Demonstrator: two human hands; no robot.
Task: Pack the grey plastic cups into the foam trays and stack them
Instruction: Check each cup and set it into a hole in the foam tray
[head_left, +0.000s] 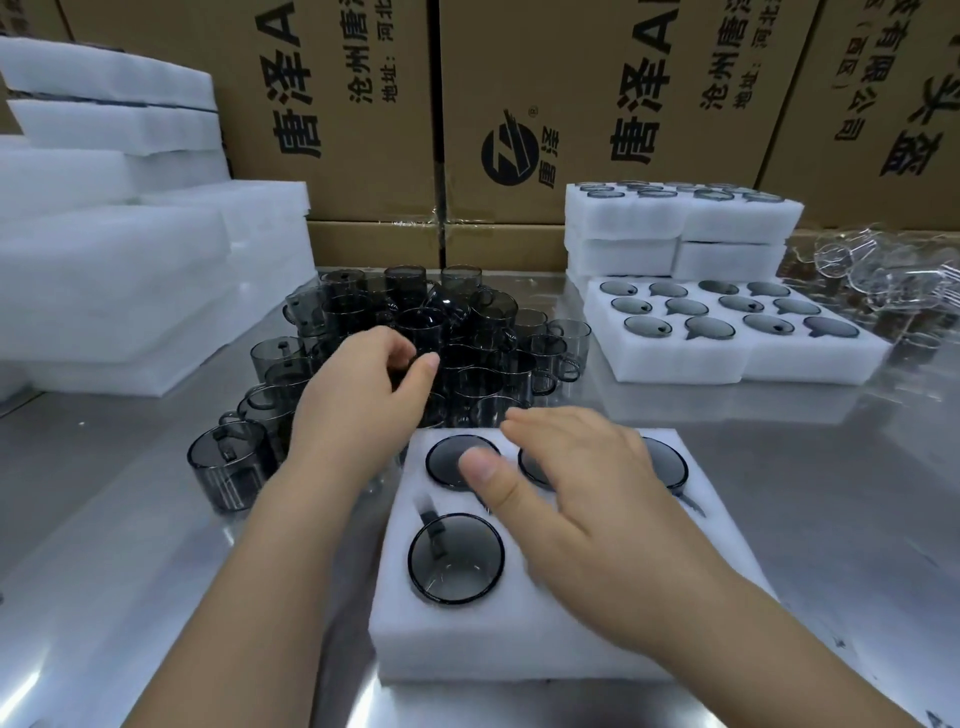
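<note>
Foam tray (519, 639), lower centre, holds grey cups (456, 558); my right hand (587, 499) spreads flat above it (blurred). My left hand (358, 395) curls into the cup pile (467, 322); whether it grasps one, I cannot tell.

Two hands (358, 400) (592, 499), four cups (456, 558) in near tray (519, 649)

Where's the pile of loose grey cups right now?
Head view: the cup pile sits centre-left on the table, just behind the near foam tray, under the left hand.
</note>
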